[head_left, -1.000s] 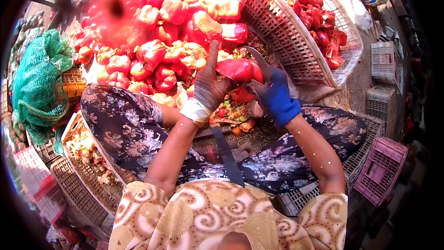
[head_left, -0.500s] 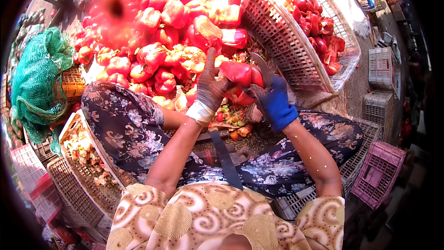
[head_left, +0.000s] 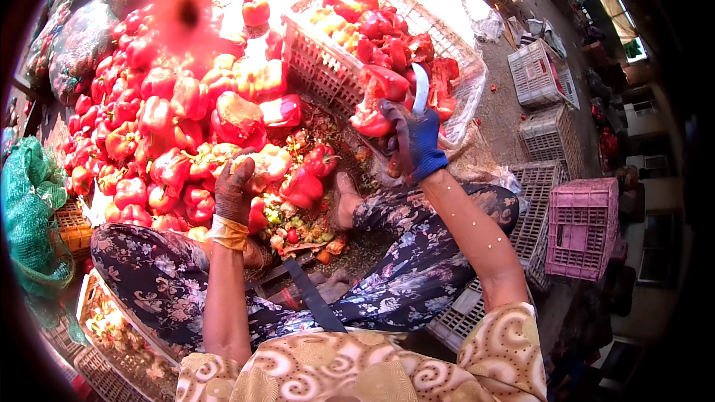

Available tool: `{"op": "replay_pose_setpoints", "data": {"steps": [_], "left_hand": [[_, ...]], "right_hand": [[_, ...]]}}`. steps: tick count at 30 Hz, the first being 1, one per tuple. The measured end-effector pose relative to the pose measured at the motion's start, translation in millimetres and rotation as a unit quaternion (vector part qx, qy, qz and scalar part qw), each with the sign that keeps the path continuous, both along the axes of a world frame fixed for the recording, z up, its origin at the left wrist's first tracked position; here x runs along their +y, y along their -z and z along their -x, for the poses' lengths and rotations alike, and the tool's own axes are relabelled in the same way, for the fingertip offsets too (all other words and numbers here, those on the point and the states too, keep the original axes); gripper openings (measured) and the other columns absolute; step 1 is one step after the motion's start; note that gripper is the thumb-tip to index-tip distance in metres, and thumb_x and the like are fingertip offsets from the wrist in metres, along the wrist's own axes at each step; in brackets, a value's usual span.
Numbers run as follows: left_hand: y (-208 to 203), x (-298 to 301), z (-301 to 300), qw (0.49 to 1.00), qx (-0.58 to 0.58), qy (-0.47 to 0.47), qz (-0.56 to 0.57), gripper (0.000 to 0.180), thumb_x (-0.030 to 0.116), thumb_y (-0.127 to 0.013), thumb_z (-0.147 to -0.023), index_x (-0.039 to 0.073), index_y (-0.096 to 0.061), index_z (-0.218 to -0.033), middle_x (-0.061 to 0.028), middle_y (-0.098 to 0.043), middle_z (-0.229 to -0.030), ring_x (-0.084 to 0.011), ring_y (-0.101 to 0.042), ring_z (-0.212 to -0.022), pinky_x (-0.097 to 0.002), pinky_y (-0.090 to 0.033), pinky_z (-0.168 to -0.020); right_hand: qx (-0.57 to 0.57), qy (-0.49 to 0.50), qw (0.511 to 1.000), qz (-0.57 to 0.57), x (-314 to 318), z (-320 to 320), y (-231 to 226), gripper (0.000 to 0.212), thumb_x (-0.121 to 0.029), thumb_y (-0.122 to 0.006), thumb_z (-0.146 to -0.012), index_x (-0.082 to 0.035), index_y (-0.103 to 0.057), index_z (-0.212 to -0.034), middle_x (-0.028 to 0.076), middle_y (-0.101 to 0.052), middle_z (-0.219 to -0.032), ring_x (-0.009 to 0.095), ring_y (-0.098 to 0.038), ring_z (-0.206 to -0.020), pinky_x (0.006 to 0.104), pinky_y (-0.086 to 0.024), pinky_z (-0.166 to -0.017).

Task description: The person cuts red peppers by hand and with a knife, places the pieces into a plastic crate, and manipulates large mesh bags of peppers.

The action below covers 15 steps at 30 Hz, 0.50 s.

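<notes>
Centrally, two gloved hands are shown well apart. The right hand (head_left: pixel 414 138), covered by a blue glove with darkened fingers, is closed about a knife (head_left: pixel 421 88), whose curved blade is pointed up and away from the wrist. Just to the left of this hand's fingertips, a large cut piece of red pepper (head_left: pixel 381 86) is seen at the near corner of a pale slatted crate (head_left: pixel 316 61); whether it is also gripped by the fingers cannot be told. Beyond the same hand, the crate is filled with further cut red peppers (head_left: pixel 383 26).

The left hand (head_left: pixel 234 197), clad in a dark, stained glove, is held open, with the thumb and fingers parted. Beyond it and to its left, a broad heap of red peppers (head_left: pixel 156 115) is spread. A pale orange pepper (head_left: pixel 269 162) is placed just beyond its fingertips, where contact cannot be made out. To its right, a deep red pepper (head_left: pixel 302 187) is found, with chopped scraps (head_left: pixel 294 225) strewn nearer the wrist. Well to the left of this hand, a green net bag (head_left: pixel 30 216) is set; well to the right of the right hand, a pink crate (head_left: pixel 583 229) is seen.
</notes>
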<state>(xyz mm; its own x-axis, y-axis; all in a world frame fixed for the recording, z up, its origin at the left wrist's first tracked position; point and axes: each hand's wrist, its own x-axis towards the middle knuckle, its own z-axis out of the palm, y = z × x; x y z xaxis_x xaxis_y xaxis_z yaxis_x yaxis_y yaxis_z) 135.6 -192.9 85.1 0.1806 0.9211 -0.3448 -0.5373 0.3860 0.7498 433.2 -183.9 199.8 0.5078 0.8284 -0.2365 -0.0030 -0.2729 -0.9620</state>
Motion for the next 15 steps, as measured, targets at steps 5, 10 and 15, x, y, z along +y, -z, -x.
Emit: {"op": "replay_pose_setpoints", "data": {"steps": [5, 10, 15], "left_hand": [[43, 4, 0, 0.996, -0.018, 0.029, -0.082, 0.027, 0.014, -0.064, -0.087, 0.004, -0.057, -0.111, -0.0044, -0.062, -0.095, -0.0173, -0.063, -0.088, -0.0353, -0.056, -0.079], [-13, 6, -14, 0.991, -0.125, 0.034, 0.040, 0.050, 0.017, -0.067, -0.081, 0.008, -0.050, -0.127, -0.0078, -0.062, -0.110, -0.0219, -0.064, -0.098, -0.0345, -0.055, -0.080], [-24, 3, -15, 0.992, -0.096, 0.055, 0.057, 0.058, 0.030, -0.067, -0.087, 0.011, -0.043, -0.137, -0.0056, -0.062, -0.106, -0.0198, -0.064, -0.089, -0.0345, -0.056, -0.071]], "right_hand": [[-0.205, 0.104, 0.970, -0.074, 52, -125, -24, 0.024, -0.019, -0.077, -0.079, -0.002, -0.062, -0.089, 0.003, -0.058, -0.060, 0.012, -0.053, -0.042, 0.0247, -0.035, -0.036], [-0.224, 0.108, 0.968, 0.024, 49, -146, -5, 0.027, -0.021, -0.074, -0.083, -0.005, -0.062, -0.101, 0.004, -0.060, -0.063, 0.013, -0.056, -0.045, 0.0260, -0.036, -0.036], [-0.111, -0.228, 0.967, 0.039, 21, -17, -18, 0.041, -0.019, -0.065, -0.089, -0.003, -0.055, -0.126, 0.003, -0.067, -0.102, 0.009, -0.063, -0.068, 0.0186, -0.045, -0.050]]}}
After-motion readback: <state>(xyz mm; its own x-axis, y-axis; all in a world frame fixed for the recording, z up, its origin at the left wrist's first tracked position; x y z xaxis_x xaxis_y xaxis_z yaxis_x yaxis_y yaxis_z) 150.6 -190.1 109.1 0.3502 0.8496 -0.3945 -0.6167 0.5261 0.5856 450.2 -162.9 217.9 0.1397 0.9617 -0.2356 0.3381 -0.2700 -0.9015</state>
